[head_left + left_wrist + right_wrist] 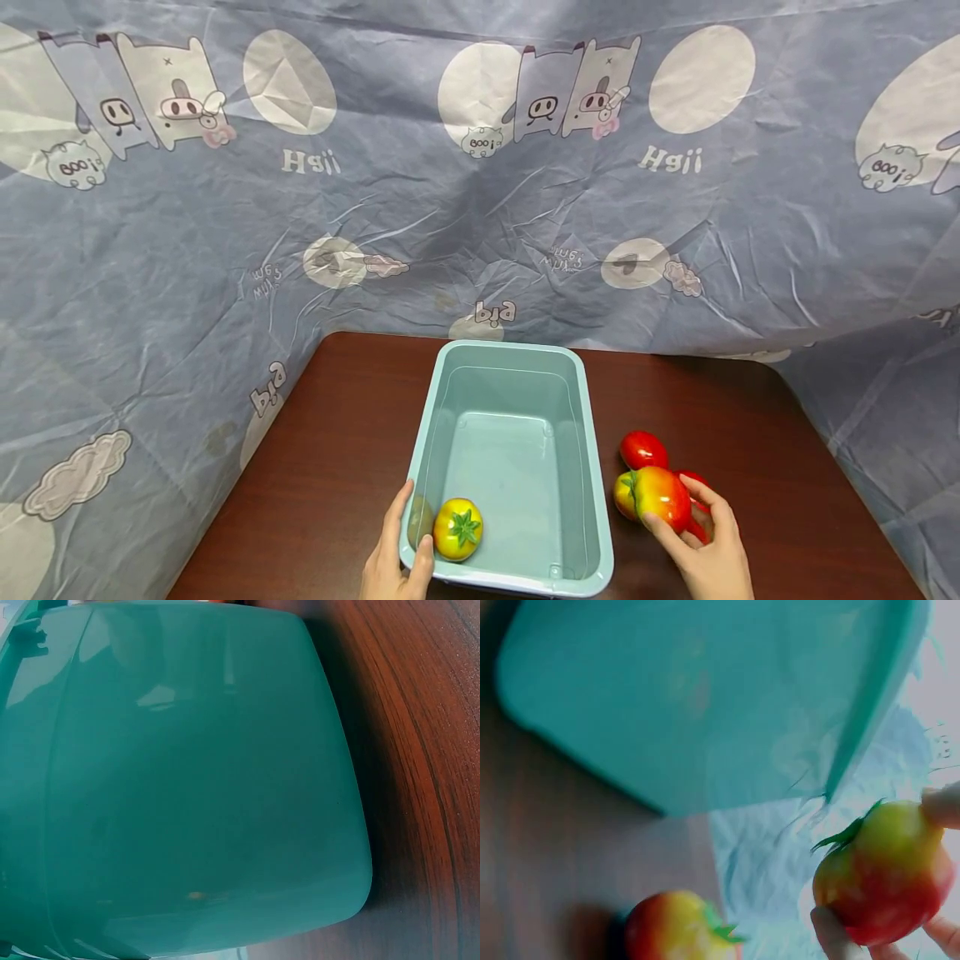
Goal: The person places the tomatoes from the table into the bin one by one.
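My right hand (716, 554) holds a red and yellow tomato (663, 500) with green leaves, to the right of a light blue-green plastic bin (602, 525). In the right wrist view, the fingertips are around that tomato (885, 877), raised above the table. My left hand (397, 554) grips the bin's near left corner, thumb at the near rim and fingers along the left side. Inside the bin, near that corner, sits a yellow tomato (458, 531) with a green star of leaves. The left wrist view shows only the bin's outer wall (195, 787), not the hand.
Beside the right hand lie a red tomato (643, 450), a yellowish one (623, 495) partly covered by the held tomato, and red pieces (694, 478) half hidden by the fingers. All rest on a dark brown table (345, 433). A patterned grey-blue cloth (480, 208) hangs behind.
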Demonstrator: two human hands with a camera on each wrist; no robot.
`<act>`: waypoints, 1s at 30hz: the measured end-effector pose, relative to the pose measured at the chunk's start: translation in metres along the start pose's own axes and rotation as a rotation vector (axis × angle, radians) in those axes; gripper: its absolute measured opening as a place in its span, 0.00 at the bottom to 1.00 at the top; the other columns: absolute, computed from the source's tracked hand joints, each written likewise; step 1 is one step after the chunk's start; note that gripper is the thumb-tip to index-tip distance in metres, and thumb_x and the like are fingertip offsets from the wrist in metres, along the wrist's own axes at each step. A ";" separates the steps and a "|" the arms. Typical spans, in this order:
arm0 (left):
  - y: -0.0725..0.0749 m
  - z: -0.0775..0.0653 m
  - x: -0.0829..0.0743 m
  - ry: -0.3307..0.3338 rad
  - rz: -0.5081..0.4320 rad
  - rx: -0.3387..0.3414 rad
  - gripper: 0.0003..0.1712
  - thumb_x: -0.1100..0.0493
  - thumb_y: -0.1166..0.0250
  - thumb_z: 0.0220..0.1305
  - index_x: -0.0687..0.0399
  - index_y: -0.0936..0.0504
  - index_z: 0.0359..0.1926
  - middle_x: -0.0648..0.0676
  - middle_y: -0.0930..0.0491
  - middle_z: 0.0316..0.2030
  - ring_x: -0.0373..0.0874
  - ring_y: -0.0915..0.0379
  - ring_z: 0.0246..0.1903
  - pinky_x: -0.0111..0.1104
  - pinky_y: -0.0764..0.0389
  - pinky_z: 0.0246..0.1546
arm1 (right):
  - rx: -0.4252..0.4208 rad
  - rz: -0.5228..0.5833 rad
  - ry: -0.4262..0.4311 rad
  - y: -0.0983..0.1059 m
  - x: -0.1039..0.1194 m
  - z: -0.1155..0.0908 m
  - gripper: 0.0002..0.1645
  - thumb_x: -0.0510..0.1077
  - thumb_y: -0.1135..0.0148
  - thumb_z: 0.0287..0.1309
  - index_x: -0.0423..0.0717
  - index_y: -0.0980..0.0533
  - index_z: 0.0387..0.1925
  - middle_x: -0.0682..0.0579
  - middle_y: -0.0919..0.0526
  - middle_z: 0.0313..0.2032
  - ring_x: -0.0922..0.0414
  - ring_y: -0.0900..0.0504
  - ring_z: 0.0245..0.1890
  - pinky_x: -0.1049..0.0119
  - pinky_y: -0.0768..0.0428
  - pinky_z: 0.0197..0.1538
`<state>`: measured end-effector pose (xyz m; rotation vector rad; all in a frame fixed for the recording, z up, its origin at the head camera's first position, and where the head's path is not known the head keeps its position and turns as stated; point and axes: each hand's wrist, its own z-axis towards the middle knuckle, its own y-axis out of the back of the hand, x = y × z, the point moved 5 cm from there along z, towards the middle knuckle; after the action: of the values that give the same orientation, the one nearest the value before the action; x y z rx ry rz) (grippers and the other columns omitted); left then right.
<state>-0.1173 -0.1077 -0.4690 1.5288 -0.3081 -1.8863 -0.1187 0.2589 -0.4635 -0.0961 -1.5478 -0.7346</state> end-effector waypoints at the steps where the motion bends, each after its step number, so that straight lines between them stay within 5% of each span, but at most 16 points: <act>1: 0.000 0.000 0.000 0.000 -0.001 0.001 0.39 0.62 0.34 0.55 0.41 0.32 0.69 0.56 0.16 0.51 0.47 0.18 0.42 0.38 0.18 0.35 | 0.007 0.070 -0.001 0.000 0.004 0.001 0.38 0.36 0.27 0.51 0.47 0.34 0.63 0.64 0.33 0.53 0.83 0.30 0.39 0.88 0.28 0.38; 6: 0.000 0.000 0.000 -0.001 -0.002 0.000 0.38 0.62 0.34 0.56 0.41 0.31 0.69 0.57 0.16 0.51 0.47 0.18 0.43 0.38 0.18 0.36 | 0.072 0.345 0.024 -0.002 0.019 0.006 0.35 0.30 0.34 0.56 0.52 0.33 0.62 0.65 0.32 0.54 0.76 0.25 0.44 0.87 0.26 0.44; 13: -0.001 0.001 -0.001 0.016 0.005 0.017 0.38 0.61 0.34 0.56 0.40 0.32 0.69 0.57 0.17 0.52 0.48 0.18 0.44 0.40 0.18 0.37 | 0.192 0.528 0.138 -0.007 0.046 0.002 0.35 0.24 0.43 0.60 0.43 0.37 0.66 0.55 0.33 0.55 0.68 0.23 0.46 0.81 0.24 0.47; 25: 0.000 0.001 0.002 -0.011 -0.001 -0.013 0.40 0.63 0.34 0.55 0.39 0.31 0.69 0.56 0.16 0.52 0.46 0.18 0.43 0.38 0.18 0.36 | 0.421 0.666 0.396 -0.029 0.080 -0.011 0.37 0.17 0.51 0.56 0.39 0.38 0.67 0.52 0.29 0.59 0.61 0.22 0.50 0.74 0.20 0.49; 30: 0.000 0.001 0.002 -0.026 -0.004 -0.025 0.40 0.63 0.33 0.54 0.41 0.31 0.69 0.56 0.17 0.53 0.46 0.18 0.43 0.37 0.18 0.36 | 0.537 0.646 0.484 -0.041 0.088 -0.019 0.39 0.16 0.46 0.53 0.32 0.40 0.67 0.53 0.29 0.60 0.61 0.22 0.52 0.71 0.18 0.49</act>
<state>-0.1183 -0.1093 -0.4701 1.4902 -0.2920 -1.9069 -0.1348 0.1846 -0.3996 -0.0112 -1.0996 0.1744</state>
